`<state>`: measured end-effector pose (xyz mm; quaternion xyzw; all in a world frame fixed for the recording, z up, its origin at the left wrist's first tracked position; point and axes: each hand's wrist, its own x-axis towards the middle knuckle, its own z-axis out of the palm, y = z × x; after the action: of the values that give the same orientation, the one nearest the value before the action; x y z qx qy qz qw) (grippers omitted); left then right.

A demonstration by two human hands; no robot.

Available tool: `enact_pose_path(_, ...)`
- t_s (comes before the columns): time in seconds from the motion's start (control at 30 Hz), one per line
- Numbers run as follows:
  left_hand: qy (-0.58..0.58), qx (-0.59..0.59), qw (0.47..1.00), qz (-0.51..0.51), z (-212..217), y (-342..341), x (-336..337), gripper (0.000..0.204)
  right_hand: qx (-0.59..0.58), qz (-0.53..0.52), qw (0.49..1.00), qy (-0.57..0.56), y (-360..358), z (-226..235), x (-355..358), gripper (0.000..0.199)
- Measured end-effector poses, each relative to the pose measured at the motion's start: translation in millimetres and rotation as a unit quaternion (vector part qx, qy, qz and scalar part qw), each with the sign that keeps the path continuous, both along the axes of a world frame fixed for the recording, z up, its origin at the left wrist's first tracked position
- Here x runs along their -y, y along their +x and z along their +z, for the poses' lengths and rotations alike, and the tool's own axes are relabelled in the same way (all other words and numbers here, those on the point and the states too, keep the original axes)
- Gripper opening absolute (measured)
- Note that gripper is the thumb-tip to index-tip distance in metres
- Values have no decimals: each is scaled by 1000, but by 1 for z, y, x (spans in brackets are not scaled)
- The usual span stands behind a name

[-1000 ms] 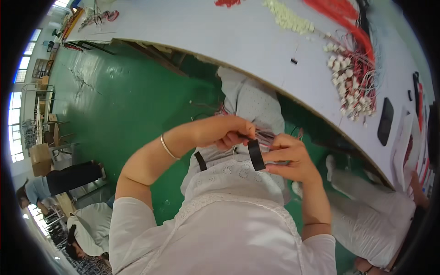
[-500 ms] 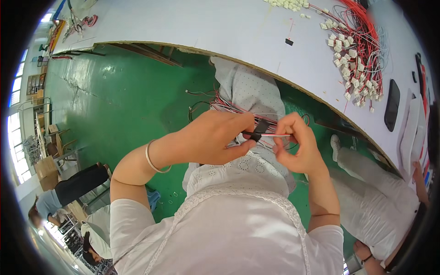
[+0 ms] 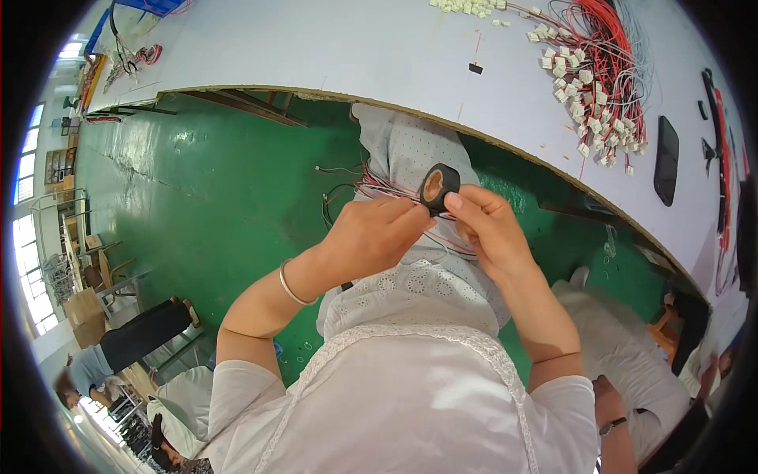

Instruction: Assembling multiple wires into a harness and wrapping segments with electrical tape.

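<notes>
A roll of black tape (image 3: 450,178) with a brown core stands on edge over my lap. My right hand (image 3: 493,229) grips its lower right side between thumb and fingers. My left hand (image 3: 375,237) is closed, its fingertips pinched right beside the bottom of the roll. Thin red, white and black wires (image 3: 379,186) lie across my lap, running behind and under both hands. Some wires come out just right of my left fingertips, and these seem to be in its pinch; the exact grip is partly hidden.
The white table (image 3: 316,47) curves ahead, its raw edge close beyond my knees. On it lie a heap of red and black wires with white connectors (image 3: 584,87), a black phone (image 3: 667,162) and a small black piece (image 3: 475,69). Another person's legs (image 3: 624,332) are close at right.
The tape roll has turned up into clear view, now in my right hand, which earlier pinched a wire end. My left hand has shifted slightly down. The neighbour at right has moved back.
</notes>
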<state>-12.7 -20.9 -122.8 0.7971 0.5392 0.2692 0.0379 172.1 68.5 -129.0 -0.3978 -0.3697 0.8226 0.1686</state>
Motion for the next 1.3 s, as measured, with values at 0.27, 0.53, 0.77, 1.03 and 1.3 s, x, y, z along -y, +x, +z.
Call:
enact_pose_path(0.27,-576,694,429,-49,0,-14,12,24,-141,211,918,306,40,2,-15,25)
enact_pose_path(0.53,-458,468,755,17,16,-3,-5,18,-65,102,969,216,33,2,-12,23)
enact_pose_path(0.77,-79,127,988,39,-1,7,-17,22,99,123,963,219,14,-2,-22,17)
enact_pose_path(1.03,-181,188,964,42,-9,4,-4,13,-31,31,997,-56,16,-22,-18,25)
enact_pose_path(1.3,-559,570,599,-58,-8,-6,5,9,-174,238,866,404,41,2,-28,25)
